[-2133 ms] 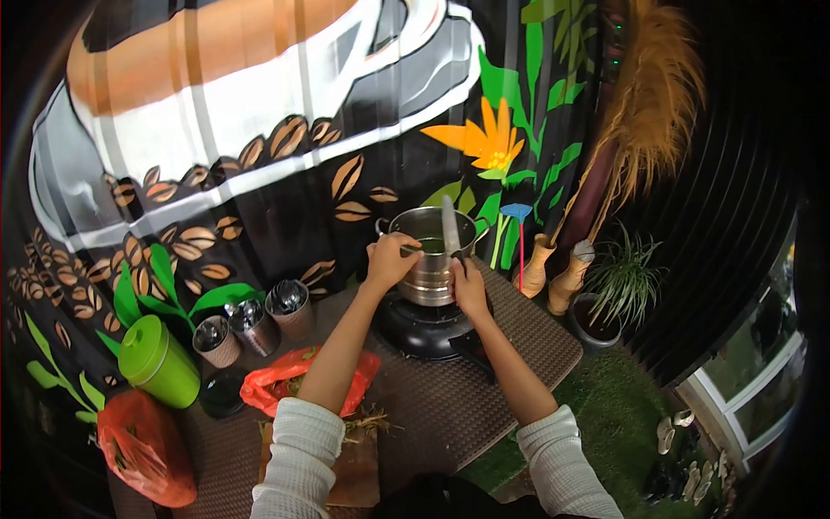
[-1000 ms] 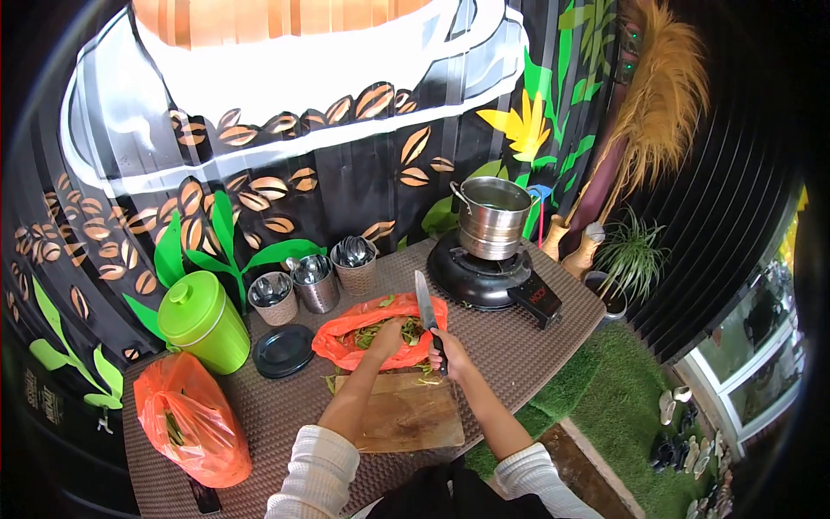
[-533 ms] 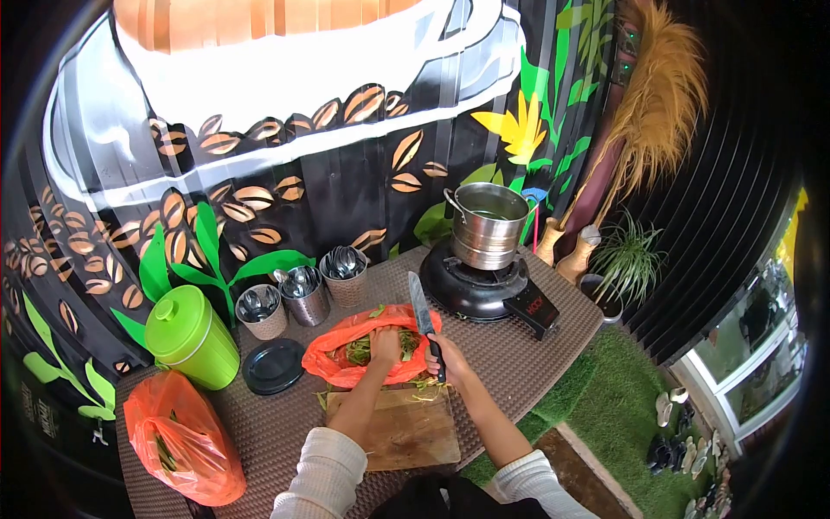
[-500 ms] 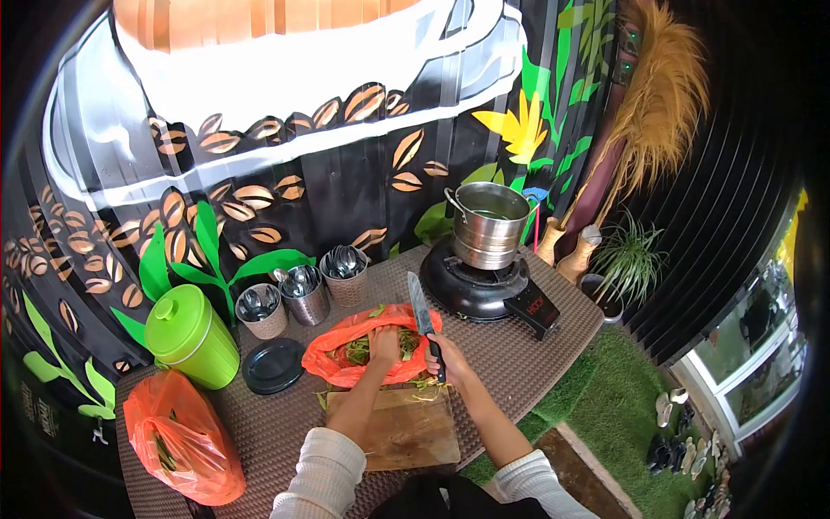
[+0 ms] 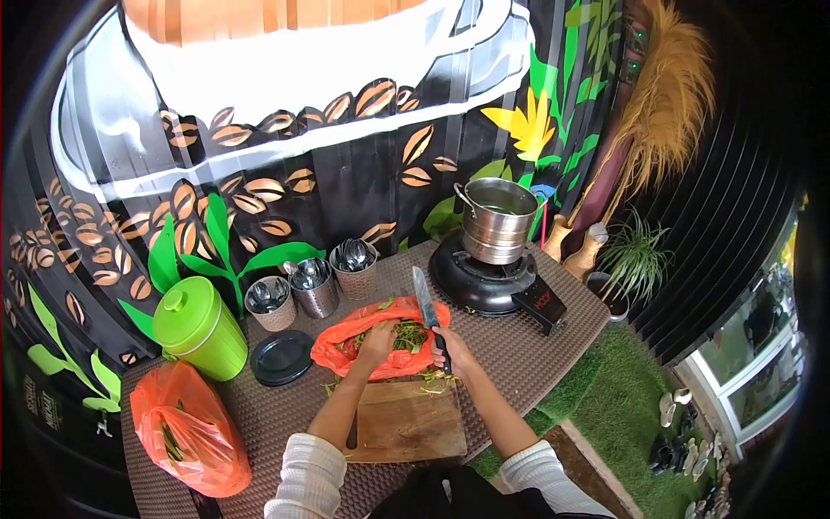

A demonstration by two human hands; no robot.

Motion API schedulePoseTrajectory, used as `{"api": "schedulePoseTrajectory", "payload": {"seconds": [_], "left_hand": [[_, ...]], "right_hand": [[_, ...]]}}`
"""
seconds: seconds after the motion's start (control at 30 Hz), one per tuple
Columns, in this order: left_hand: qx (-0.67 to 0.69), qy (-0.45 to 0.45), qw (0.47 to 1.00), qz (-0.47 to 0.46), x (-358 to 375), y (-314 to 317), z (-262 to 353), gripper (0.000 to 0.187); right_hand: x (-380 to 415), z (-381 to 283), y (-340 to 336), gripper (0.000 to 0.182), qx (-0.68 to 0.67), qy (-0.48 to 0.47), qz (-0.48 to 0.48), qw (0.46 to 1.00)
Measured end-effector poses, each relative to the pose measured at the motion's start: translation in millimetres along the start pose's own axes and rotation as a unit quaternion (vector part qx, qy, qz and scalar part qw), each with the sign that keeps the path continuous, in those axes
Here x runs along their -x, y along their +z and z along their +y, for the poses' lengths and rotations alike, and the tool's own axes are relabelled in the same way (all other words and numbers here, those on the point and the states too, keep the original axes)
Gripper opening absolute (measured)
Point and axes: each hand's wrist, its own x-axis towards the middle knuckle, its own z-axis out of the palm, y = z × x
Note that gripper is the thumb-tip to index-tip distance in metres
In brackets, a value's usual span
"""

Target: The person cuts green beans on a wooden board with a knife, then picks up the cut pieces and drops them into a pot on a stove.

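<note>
Fingers curled down among leafy greens (image 5: 406, 336), my left hand (image 5: 376, 346) reaches into a crumpled orange plastic bag (image 5: 333, 356). The greens and the bag hide its fingertips. My right hand (image 5: 456, 353) is closed around the black handle of a knife (image 5: 424, 298), whose blade points up and away beside the bag's right side. Nearer to me lies a wooden cutting board (image 5: 406, 419), with scraps of stems (image 5: 437, 378) along its far edge. My left forearm passes over the board's left part.
At left stand a second orange bag (image 5: 194, 437), a green lidded bucket (image 5: 203, 333) and black plates (image 5: 281, 357). Cutlery holders (image 5: 313, 290) line the wall side. A metal pot (image 5: 499, 227) sits on a black portable stove (image 5: 484, 281) at the right.
My left hand has drawn back slightly to the left within the bag's opening. The knife stays in my right hand, still upright beside the bag. The view has shifted a little.
</note>
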Motion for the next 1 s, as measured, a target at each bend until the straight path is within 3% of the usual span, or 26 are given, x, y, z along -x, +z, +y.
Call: {"api": "schedulePoseTrajectory", "payload": {"seconds": [0.2, 0.33, 0.4, 0.53, 0.6, 0.63, 0.7, 0.93, 1.0], "left_hand": [[-0.066, -0.094, 0.982, -0.147, -22.2, 21.2, -24.5, 0.025], [-0.132, -0.076, 0.974, -0.166, -27.6, 36.9, -28.4, 0.024], [-0.124, -0.035, 0.984, -0.120, -23.3, 38.7, -25.2, 0.021], [-0.151, -0.049, 0.980, -0.123, -13.9, 34.6, -11.7, 0.019], [-0.186, -0.046, 0.981, -0.025, -3.4, 33.9, -0.9, 0.017], [-0.188, -0.047, 0.981, -0.025, 3.0, 32.0, 3.3, 0.017], [-0.181, 0.028, 0.982, 0.049, 15.8, 29.8, 8.7, 0.022], [-0.070, 0.055, 0.994, 0.055, 27.2, -25.1, 39.7, 0.013], [0.030, 0.049, 0.998, 0.038, 24.9, -43.8, 50.6, 0.011]], "right_hand": [[19.8, 1.2, 7.2, 0.020, 0.006, -0.008, 0.005, 1.000], [33.3, 1.2, 6.9, 0.017, 0.006, -0.014, 0.014, 1.000], [35.7, 2.2, 5.8, 0.015, 0.000, -0.016, 0.028, 0.999], [36.9, 2.7, 4.2, 0.013, 0.021, -0.023, 0.027, 0.999], [34.3, 8.6, 1.9, 0.013, 0.029, -0.008, 0.031, 0.999], [31.6, 12.2, 0.2, 0.013, 0.027, -0.007, 0.030, 0.999], [28.9, 18.9, -1.3, 0.013, 0.011, -0.004, 0.038, 0.999], [32.9, 19.4, 1.6, 0.014, 0.008, -0.031, 0.042, 0.999], [37.8, 19.2, 4.6, 0.015, 0.005, -0.032, 0.050, 0.998]]}}
